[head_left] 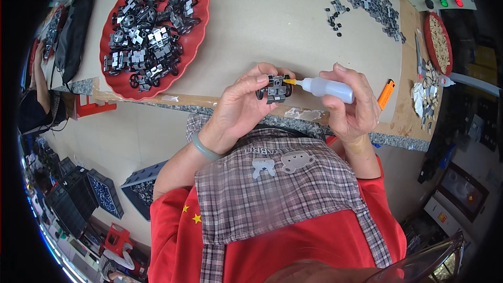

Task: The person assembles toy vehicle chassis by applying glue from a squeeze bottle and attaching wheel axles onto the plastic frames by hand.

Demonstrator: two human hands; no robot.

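My left hand (237, 99) is closed around a small black-and-grey toy chassis (275, 90) with black wheels, held up near the table's front edge. In my right hand (355, 106) lies a translucent white squeeze bottle (335, 90), tipped on its side. Its yellow nozzle (291, 81) points left and meets the chassis at its upper right, though whether it touches I cannot tell. Left of my hands, a red scalloped tray (201, 26) bears a heap of similar wheeled chassis (152, 39).
Small grey parts (374, 8) are spread at the table's far right. An orange utility knife (386, 94) lies beside my right hand. Further right are a red dish (430, 47) of beige pieces and a control box (440, 1) with lights. Another person (44, 94) is at the far left.
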